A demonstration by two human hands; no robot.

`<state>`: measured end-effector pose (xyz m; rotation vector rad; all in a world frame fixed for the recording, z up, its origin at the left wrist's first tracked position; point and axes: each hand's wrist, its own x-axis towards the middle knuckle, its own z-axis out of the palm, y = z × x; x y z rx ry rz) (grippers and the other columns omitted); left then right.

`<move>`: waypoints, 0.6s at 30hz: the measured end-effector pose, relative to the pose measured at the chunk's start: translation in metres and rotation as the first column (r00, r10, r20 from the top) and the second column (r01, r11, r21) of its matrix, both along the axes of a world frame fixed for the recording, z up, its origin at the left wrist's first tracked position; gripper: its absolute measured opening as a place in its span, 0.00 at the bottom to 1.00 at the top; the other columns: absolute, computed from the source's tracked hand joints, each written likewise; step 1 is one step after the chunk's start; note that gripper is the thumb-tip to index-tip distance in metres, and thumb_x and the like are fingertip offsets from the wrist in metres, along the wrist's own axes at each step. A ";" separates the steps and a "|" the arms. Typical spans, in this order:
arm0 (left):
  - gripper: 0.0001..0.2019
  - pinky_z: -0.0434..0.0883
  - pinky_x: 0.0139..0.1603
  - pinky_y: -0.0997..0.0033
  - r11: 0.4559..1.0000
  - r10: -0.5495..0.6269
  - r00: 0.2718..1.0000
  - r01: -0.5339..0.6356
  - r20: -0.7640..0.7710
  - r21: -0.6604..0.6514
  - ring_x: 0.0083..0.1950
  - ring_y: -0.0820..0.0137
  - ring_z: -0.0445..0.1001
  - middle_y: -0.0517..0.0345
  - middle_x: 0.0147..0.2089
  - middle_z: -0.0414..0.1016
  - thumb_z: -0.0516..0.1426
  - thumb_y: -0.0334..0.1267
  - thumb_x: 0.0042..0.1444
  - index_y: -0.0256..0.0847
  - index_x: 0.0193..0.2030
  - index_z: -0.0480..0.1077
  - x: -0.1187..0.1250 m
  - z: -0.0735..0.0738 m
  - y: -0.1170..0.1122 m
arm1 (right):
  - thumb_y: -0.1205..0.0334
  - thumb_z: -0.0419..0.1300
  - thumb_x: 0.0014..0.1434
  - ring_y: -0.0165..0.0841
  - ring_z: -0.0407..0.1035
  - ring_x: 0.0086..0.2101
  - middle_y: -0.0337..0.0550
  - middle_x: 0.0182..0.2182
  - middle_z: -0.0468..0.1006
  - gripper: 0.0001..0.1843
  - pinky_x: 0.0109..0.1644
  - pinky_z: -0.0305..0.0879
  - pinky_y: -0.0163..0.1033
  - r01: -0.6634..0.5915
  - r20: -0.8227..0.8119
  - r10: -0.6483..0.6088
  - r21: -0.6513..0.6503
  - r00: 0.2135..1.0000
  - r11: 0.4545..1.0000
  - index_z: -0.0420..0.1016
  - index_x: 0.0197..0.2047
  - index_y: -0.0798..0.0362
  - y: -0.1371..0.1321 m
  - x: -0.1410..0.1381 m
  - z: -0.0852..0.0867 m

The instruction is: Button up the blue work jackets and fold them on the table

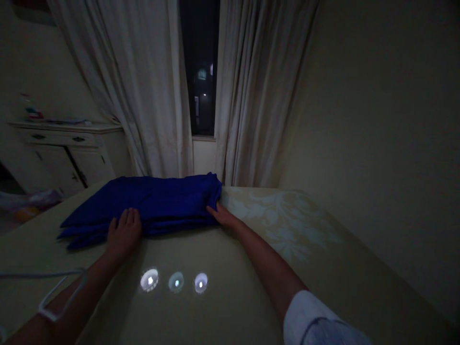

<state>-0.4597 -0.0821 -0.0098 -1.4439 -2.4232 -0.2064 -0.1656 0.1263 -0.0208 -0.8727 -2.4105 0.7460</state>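
Note:
A folded dark blue cloth (161, 194) lies in several layers across the table. My left hand (124, 232) rests on its front edge, left of the middle, with the fingers stretched out over the fabric. At the cloth's right end, my right hand (223, 215) grips the side edge. Its thumb lies on the front of the fabric, and the other fingers are partly hidden. The cloth's left corner spreads into loose, uneven layers, while a small fold stands up at the far right corner.
The glossy, pale table (172, 316) reflects three lamps and has a leaf pattern on the right. A white cord (46, 275) crosses my left forearm. Behind are curtains (151, 86), a dark window (201, 96) and a white cabinet (72, 143). A wall (377, 143) borders the right.

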 end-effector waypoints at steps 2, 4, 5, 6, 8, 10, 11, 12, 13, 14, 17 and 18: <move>0.35 0.58 0.73 0.38 0.997 -0.048 0.999 0.048 -0.007 0.063 0.77 0.41 0.56 0.23 0.75 0.58 0.49 0.29 0.60 0.17 0.75 0.56 0.011 0.003 0.006 | 0.43 0.56 0.71 0.45 0.63 0.68 0.56 0.72 0.65 0.40 0.73 0.57 0.53 -0.101 0.088 0.102 -0.015 0.991 0.995 0.54 0.78 0.54 -0.003 0.023 0.006; 0.38 0.59 0.75 0.44 0.979 -0.192 0.981 0.190 0.027 0.070 0.77 0.46 0.57 0.30 0.77 0.58 0.51 0.35 0.61 0.23 0.77 0.52 0.035 0.007 0.017 | 0.40 0.60 0.68 0.47 0.54 0.73 0.55 0.75 0.57 0.45 0.76 0.49 0.56 -0.200 0.195 0.198 -0.012 0.961 0.980 0.52 0.79 0.53 -0.019 0.074 0.007; 0.38 0.58 0.75 0.46 0.959 -0.281 0.958 0.277 0.054 0.063 0.77 0.48 0.58 0.33 0.77 0.58 0.52 0.38 0.63 0.27 0.78 0.52 0.050 0.009 0.024 | 0.39 0.60 0.67 0.48 0.49 0.74 0.53 0.76 0.54 0.46 0.77 0.45 0.56 -0.228 0.243 0.224 -0.012 0.944 0.974 0.52 0.79 0.51 -0.031 0.107 0.007; 0.37 0.58 0.76 0.47 0.933 -0.360 0.930 0.356 0.076 0.058 0.77 0.49 0.58 0.36 0.78 0.58 0.52 0.42 0.64 0.30 0.78 0.52 0.066 0.010 0.032 | 0.38 0.59 0.68 0.47 0.47 0.75 0.51 0.77 0.52 0.45 0.78 0.43 0.57 -0.230 0.302 0.229 -0.032 0.926 0.973 0.53 0.79 0.49 -0.047 0.142 0.006; 0.35 0.54 0.77 0.45 0.884 -0.467 0.879 0.463 0.101 0.058 0.78 0.50 0.56 0.41 0.79 0.56 0.52 0.45 0.66 0.36 0.78 0.55 0.095 0.011 0.048 | 0.35 0.57 0.69 0.47 0.44 0.76 0.48 0.78 0.48 0.43 0.78 0.42 0.57 -0.168 0.371 0.176 -0.056 0.912 0.984 0.54 0.79 0.45 -0.085 0.215 0.004; 0.30 0.51 0.78 0.43 0.857 -0.515 0.848 0.511 0.125 0.066 0.79 0.51 0.55 0.46 0.78 0.58 0.53 0.42 0.66 0.42 0.75 0.62 0.116 0.010 0.062 | 0.34 0.57 0.68 0.48 0.44 0.76 0.45 0.78 0.48 0.43 0.78 0.42 0.59 -0.091 0.397 0.110 -0.067 0.911 0.994 0.53 0.79 0.40 -0.128 0.282 0.001; 0.27 0.51 0.78 0.44 0.855 -0.519 0.841 0.515 0.153 0.070 0.78 0.52 0.57 0.47 0.77 0.60 0.53 0.40 0.67 0.43 0.72 0.66 0.121 0.010 0.068 | 0.35 0.57 0.68 0.47 0.45 0.76 0.43 0.78 0.48 0.42 0.78 0.42 0.60 -0.048 0.400 0.069 -0.062 0.914 0.997 0.52 0.79 0.37 -0.149 0.311 0.000; 0.24 0.53 0.77 0.45 0.859 -0.511 0.838 0.508 0.194 0.068 0.77 0.52 0.59 0.47 0.76 0.63 0.52 0.39 0.67 0.43 0.69 0.71 0.124 0.011 0.073 | 0.36 0.56 0.69 0.47 0.46 0.75 0.41 0.78 0.50 0.40 0.78 0.42 0.61 0.005 0.396 0.013 -0.043 0.918 0.999 0.51 0.78 0.35 -0.169 0.335 -0.002; 0.22 0.56 0.76 0.48 0.861 -0.503 0.828 0.506 0.249 0.058 0.76 0.52 0.61 0.46 0.74 0.65 0.52 0.38 0.67 0.41 0.65 0.74 0.124 0.013 0.077 | 0.37 0.55 0.71 0.46 0.47 0.75 0.40 0.77 0.52 0.38 0.78 0.41 0.62 0.063 0.388 -0.053 -0.013 0.920 0.998 0.52 0.78 0.34 -0.186 0.354 -0.005; 0.20 0.60 0.75 0.51 0.858 -0.499 0.809 0.511 0.312 0.047 0.75 0.51 0.64 0.46 0.73 0.67 0.53 0.39 0.67 0.39 0.61 0.77 0.122 0.015 0.081 | 0.39 0.54 0.72 0.46 0.49 0.74 0.40 0.76 0.54 0.35 0.78 0.41 0.63 0.127 0.375 -0.127 0.025 0.918 0.992 0.53 0.78 0.33 -0.199 0.367 -0.007; 0.18 0.67 0.70 0.59 0.836 -0.494 0.724 0.547 0.481 0.036 0.68 0.51 0.72 0.48 0.67 0.75 0.57 0.44 0.65 0.36 0.53 0.79 0.109 0.025 0.085 | 0.41 0.52 0.73 0.45 0.54 0.73 0.44 0.75 0.59 0.33 0.77 0.46 0.61 0.241 0.349 -0.255 0.086 0.902 0.967 0.57 0.77 0.38 -0.217 0.382 -0.011; 0.17 0.68 0.69 0.59 0.846 -0.472 0.719 0.532 0.510 0.035 0.66 0.51 0.75 0.50 0.63 0.79 0.57 0.45 0.65 0.35 0.50 0.79 0.105 0.029 0.084 | 0.41 0.52 0.73 0.45 0.55 0.73 0.45 0.74 0.60 0.34 0.77 0.47 0.59 0.242 0.348 -0.254 0.078 0.903 0.967 0.58 0.77 0.40 -0.218 0.382 -0.011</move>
